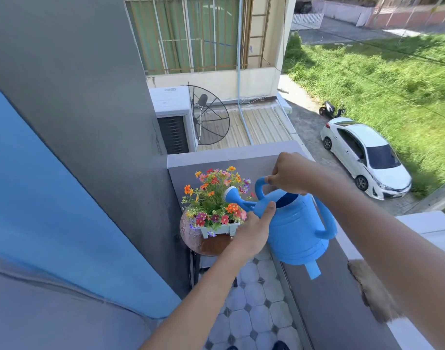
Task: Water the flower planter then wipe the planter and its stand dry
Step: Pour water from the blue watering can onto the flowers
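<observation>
A blue plastic watering can (296,228) is tilted toward a small pale planter (220,229) full of orange, red and purple flowers (212,195). The can's spout head (232,194) hangs over the blooms. The planter sits on a round brown stand (191,234) in the balcony corner. My right hand (291,174) grips the can's top handle. My left hand (254,228) presses against the can's front side near the spout base. I cannot see any water stream.
A grey balcony wall (325,286) runs along the right, with chipped paint on its ledge. A grey and blue house wall (77,147) closes the left. Patterned floor tiles (251,306) lie below. Beyond the far wall are a satellite dish (210,114) and an air-conditioner unit.
</observation>
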A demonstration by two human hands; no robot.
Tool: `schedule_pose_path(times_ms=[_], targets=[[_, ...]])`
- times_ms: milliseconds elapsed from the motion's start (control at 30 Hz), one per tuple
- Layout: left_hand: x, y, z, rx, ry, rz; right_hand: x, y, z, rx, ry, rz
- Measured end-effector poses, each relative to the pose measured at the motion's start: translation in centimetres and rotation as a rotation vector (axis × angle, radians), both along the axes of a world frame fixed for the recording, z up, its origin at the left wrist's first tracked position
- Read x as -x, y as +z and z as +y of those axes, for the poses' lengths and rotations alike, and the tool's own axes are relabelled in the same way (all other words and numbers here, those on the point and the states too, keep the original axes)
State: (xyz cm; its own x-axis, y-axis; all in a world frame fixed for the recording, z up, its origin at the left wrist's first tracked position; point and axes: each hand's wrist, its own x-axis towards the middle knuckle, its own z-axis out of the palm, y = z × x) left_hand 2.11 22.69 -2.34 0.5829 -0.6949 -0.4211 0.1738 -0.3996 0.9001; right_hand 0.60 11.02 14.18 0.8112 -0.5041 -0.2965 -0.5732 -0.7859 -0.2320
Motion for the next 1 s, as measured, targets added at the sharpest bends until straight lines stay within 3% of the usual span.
schedule_pose_path(times_ms=[133, 467, 767, 1000], targets=[[0.6, -0.5, -1.5, -0.064, 0.019, 0.032, 1.1, 0.4, -0.8, 0.004, -0.030, 0.009], [1.9, 4.5, -1.6, 0.042, -0.091, 0.017, 2.1, 0.8, -2.3, 0.025, -0.069, 0.042], [2.6, 4.4, -1.9, -0.061, -0.137, 0.049, 1.9, 1.2, -2.7, 0.055, -0.022, 0.130], [1.2, 4.2, -2.8, -0.038, -0.130, 0.036, 1.5, -0.1, -3.9, 0.012, -0.086, 0.063]])
